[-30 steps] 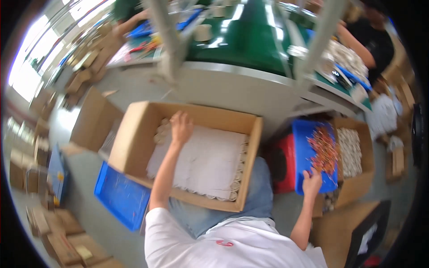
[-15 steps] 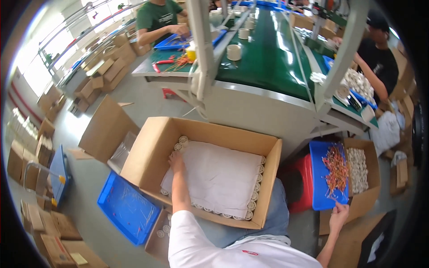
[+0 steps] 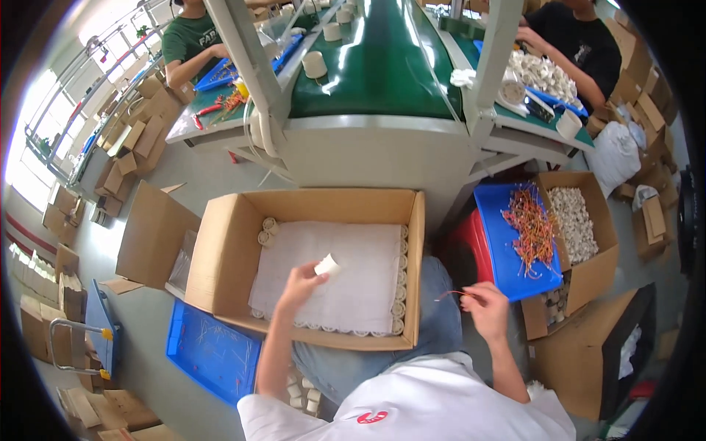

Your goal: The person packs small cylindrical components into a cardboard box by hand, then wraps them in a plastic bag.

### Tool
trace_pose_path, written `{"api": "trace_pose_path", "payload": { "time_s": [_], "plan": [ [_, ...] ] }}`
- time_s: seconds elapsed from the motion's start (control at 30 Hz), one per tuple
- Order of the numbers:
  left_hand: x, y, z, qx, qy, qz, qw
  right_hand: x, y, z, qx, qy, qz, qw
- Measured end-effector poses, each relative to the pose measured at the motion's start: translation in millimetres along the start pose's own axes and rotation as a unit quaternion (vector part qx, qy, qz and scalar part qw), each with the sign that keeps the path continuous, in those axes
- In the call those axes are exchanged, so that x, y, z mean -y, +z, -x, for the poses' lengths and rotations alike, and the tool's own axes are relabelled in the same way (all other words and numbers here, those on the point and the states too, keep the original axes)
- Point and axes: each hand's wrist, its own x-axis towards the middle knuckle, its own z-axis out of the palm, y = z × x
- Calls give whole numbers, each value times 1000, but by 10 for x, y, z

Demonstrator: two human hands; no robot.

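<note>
Over the open cardboard box (image 3: 419, 272), my left hand (image 3: 296, 288) grips a short white plastic cylinder (image 3: 326, 265), held tilted. Beneath it a white sheet (image 3: 353, 294) covers much of the box's inside, and several similar round white parts (image 3: 400, 294) show along its edges. To the right of the box, my right hand (image 3: 485, 303) pinches a thin orange-red wire (image 3: 450, 293) whose free end points left. A blue tray (image 3: 491, 220) holding a heap of red and orange wires (image 3: 531, 234) lies beyond that hand.
Small white parts (image 3: 575, 224) fill a carton at the right. A second blue tray (image 3: 213, 349) sits at the lower left, with loose white cylinders (image 3: 305, 393) by my legs. Ahead stands a green conveyor (image 3: 375, 73), with a co-worker on each side.
My left hand has come up from the box's left side with a white cylinder. My right hand has left the blue tray's near edge and moved left with a wire. The view has shifted.
</note>
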Motion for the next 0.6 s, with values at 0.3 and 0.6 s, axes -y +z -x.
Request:
{"api": "trace_pose_path", "payload": {
  "time_s": [0.3,0.6],
  "plan": [
    [-329,2229,1034,-81,61,190,977,49,386,70,186,76,-139,970],
    [-487,2029,1119,8,87,-9,996,129,286,170,296,164,-282,898]
  ]
}}
